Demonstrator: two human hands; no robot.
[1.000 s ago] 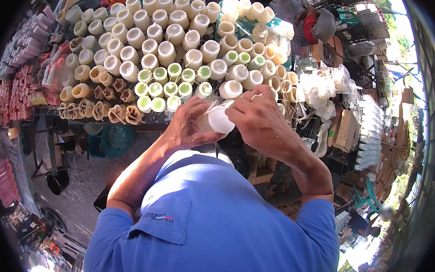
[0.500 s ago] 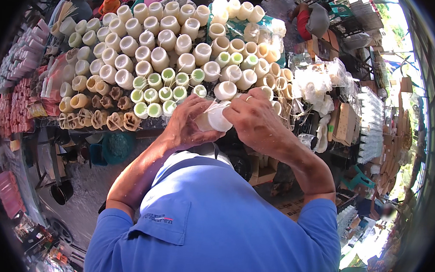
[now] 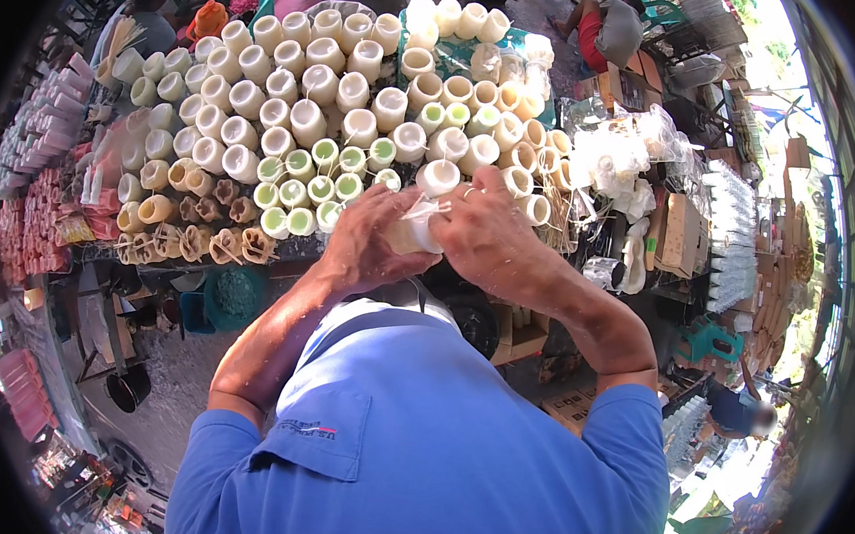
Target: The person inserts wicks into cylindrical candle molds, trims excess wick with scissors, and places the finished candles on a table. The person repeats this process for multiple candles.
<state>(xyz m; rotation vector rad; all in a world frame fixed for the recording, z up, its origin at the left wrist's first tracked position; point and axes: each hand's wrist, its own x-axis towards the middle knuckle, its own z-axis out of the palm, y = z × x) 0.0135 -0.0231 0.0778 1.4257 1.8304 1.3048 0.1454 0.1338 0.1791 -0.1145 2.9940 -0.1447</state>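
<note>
Close in front of my body, my left hand [image 3: 369, 232] is wrapped around a whitish wax candle [image 3: 410, 232], which lies tilted with one end toward my right hand. My right hand [image 3: 488, 230], with a ring on one finger, is closed against that end and covers part of it. What its fingertips pinch is hidden. Thin white strands stick out at the candle's top between the two hands. Just beyond the hands stand a white candle [image 3: 438, 177] and several small green-filled candles [image 3: 351, 186].
Rows of cream candles [image 3: 309, 123] fill the table, with brown flower-shaped ones [image 3: 225, 245] at its near left edge. Plastic-wrapped goods [image 3: 616, 151] and a cardboard box [image 3: 681, 236] are at the right. A teal tub [image 3: 234, 296] stands below left. Another person [image 3: 613, 34] is at the far right.
My right hand has shifted slightly left and over the candle's end, hiding more of it. My left hand keeps its hold. The view has shifted slightly.
</note>
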